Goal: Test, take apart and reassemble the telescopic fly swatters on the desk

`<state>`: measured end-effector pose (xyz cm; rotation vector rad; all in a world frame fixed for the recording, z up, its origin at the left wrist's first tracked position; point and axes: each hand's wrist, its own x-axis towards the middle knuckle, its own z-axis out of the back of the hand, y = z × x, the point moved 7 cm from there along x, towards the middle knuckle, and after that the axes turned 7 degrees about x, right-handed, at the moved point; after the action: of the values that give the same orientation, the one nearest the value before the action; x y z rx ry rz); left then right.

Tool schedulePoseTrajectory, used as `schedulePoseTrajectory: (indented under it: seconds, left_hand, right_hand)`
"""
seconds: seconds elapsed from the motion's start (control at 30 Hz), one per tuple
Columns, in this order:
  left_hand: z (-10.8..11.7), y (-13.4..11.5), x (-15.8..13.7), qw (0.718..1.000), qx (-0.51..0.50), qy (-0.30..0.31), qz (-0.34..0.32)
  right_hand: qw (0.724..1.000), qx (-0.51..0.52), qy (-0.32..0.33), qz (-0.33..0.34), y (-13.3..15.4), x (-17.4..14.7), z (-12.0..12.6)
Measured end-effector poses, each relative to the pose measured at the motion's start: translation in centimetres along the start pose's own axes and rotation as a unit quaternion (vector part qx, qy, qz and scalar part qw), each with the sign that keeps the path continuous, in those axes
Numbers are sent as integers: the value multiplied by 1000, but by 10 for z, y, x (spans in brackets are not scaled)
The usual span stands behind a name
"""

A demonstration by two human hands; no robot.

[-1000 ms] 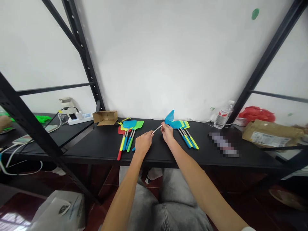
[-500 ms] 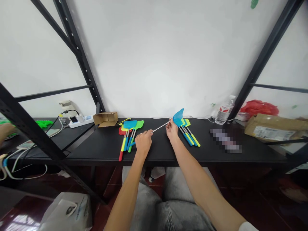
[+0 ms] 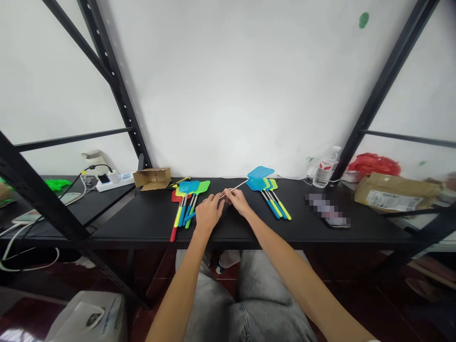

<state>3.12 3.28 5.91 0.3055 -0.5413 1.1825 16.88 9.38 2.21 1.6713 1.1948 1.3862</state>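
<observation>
Both my hands are on a blue fly swatter (image 3: 261, 172) with a thin metal rod, held slantwise above the table. My left hand (image 3: 209, 213) is closed around its lower part, and a bit of blue handle sticks out on the left. Close beside it, the fingers of my right hand (image 3: 238, 200) pinch the rod. Left of my hands lies a bunch of red, yellow, blue and green fly swatters (image 3: 188, 187), handles toward me. To the right is another bunch of blue and yellow-green fly swatters (image 3: 272, 199), partly beneath the held one's head.
On the black table (image 3: 135, 221) are an open cardboard box (image 3: 153, 179), a water bottle (image 3: 325, 167), a blurred phone (image 3: 327, 210) and a brown parcel (image 3: 395, 192). A power strip (image 3: 117, 182) lies left. Black shelf posts (image 3: 119, 90) rise on both sides.
My right hand has slid down the rod, away from the swatter's head, to beside my left hand. The blue head has turned flatter. The view has shifted slightly.
</observation>
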Motion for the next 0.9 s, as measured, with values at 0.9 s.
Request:
schedulePoseTrajectory:
  seconds: [0.9]
  left_hand:
    - [-7, -4, 4, 1000, 1, 5, 9]
  right_hand:
    - [983, 92, -155, 15, -1, -3, 24]
